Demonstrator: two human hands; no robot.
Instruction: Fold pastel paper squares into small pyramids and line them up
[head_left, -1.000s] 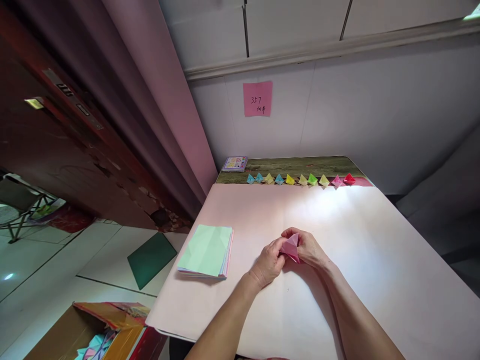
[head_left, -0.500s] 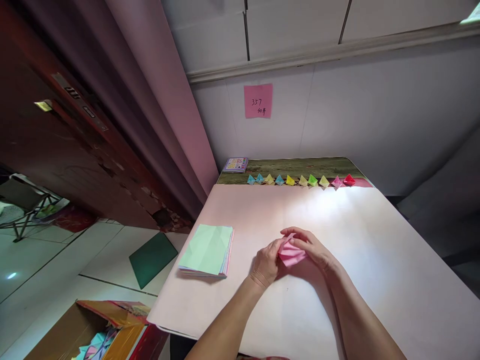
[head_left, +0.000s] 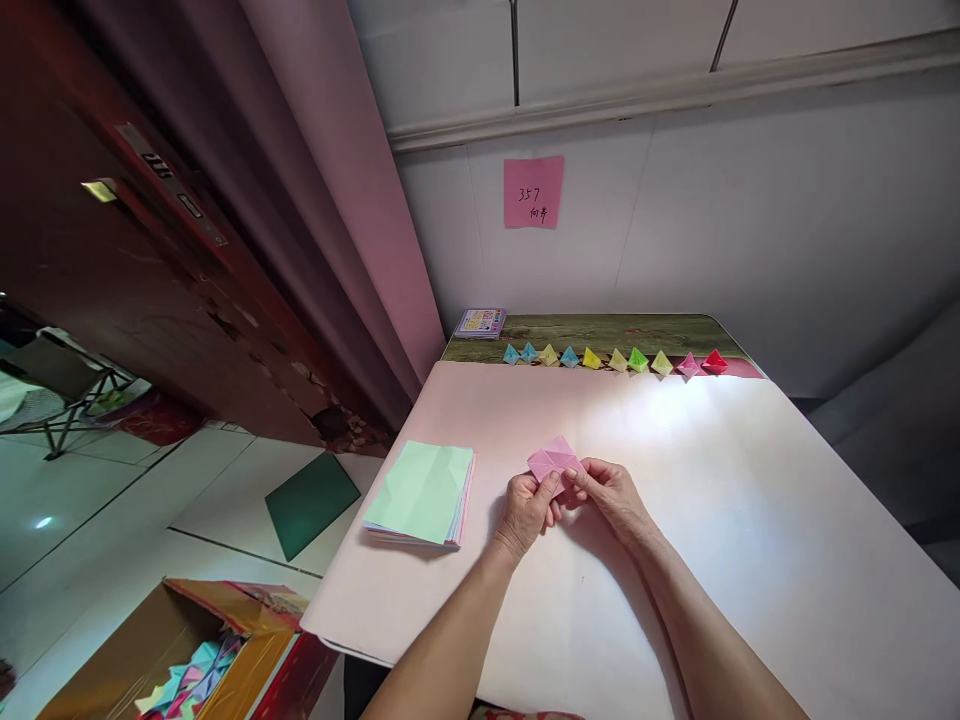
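A folded piece of pink origami paper is held just above the pale table covering. My left hand pinches its lower left edge, thumb on top. On the lower right edge, my right hand grips it between thumb and fingers. The paper looks like a flattened small square with crease lines, one corner pointing away from me. To the left of my hands lies a stack of square coloured paper with a light green sheet on top.
Several small folded paper pieces, such as a red one, stand in a row along the far edge. A small pile of cards sits at the back left corner. On the floor, a cardboard box holds folded paper.
The pink paper has gone from a puffed, partly opened shape to a flat square. Both hands have shifted from cupping its sides to pinching its near edges. The view has moved slightly.
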